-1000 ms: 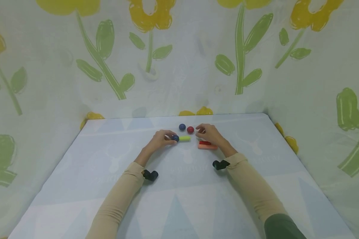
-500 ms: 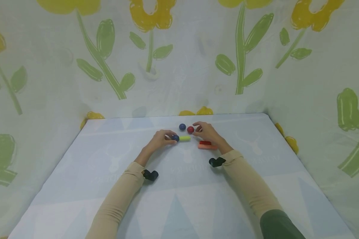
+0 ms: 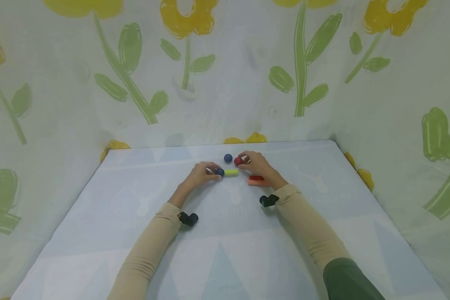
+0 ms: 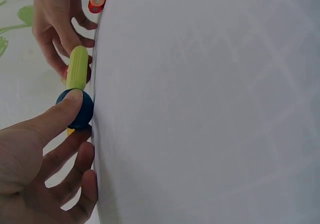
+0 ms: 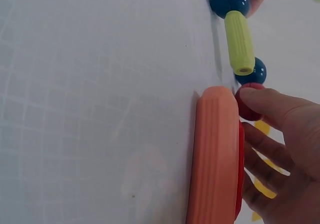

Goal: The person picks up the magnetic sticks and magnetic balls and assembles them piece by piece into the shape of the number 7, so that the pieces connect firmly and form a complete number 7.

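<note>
My left hand [image 3: 200, 175] pinches a dark blue ball [image 4: 85, 110] between thumb and fingers. A ribbed yellow-green rod [image 4: 77, 68] sticks out from that ball, pointing right in the head view. My right hand [image 3: 260, 165] has its thumb and fingers on a red ball [image 3: 238, 161], just behind the rod's free end; part of the ball is hidden by the thumb in the right wrist view. A second blue ball [image 3: 228, 158] lies to the left of the red one, touched by neither hand.
A salmon-orange ribbed rod [image 5: 215, 154] and a shorter red rod [image 3: 256, 178] lie side by side below the right hand. The pale, patterned tabletop [image 3: 225, 233] ends at a flower-printed curtain [image 3: 232, 83] behind and at both sides.
My right hand has moved left and slightly away from me, from beside the red ball to gripping it. The left hand keeps its hold on the blue ball.
</note>
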`<state>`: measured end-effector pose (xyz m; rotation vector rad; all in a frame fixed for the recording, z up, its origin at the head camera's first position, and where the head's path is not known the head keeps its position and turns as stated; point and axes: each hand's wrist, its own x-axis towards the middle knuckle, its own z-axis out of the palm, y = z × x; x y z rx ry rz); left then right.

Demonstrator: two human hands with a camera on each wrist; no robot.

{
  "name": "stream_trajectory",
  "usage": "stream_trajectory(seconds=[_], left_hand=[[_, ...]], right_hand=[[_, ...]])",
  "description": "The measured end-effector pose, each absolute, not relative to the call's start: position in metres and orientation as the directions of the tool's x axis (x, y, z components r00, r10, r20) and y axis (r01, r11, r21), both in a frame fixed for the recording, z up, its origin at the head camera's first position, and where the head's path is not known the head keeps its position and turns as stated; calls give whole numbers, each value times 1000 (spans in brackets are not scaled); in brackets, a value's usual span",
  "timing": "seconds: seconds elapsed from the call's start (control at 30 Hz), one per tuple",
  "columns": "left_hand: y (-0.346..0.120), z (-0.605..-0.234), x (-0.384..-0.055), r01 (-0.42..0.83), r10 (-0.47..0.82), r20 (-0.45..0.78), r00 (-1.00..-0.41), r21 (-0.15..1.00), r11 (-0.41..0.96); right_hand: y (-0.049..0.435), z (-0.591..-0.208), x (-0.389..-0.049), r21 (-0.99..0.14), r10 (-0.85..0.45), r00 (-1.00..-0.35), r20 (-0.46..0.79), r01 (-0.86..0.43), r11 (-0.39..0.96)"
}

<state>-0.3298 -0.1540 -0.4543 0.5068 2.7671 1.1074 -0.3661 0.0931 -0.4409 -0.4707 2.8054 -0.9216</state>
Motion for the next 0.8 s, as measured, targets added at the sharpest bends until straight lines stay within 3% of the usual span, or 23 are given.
stream_trajectory(seconds=[0.8], left_hand=[[-156,-457,-333,268,359,14,-933,695,667]], right_hand=[[93,-444,-367,-606,-316,-948,-40,-228,762]])
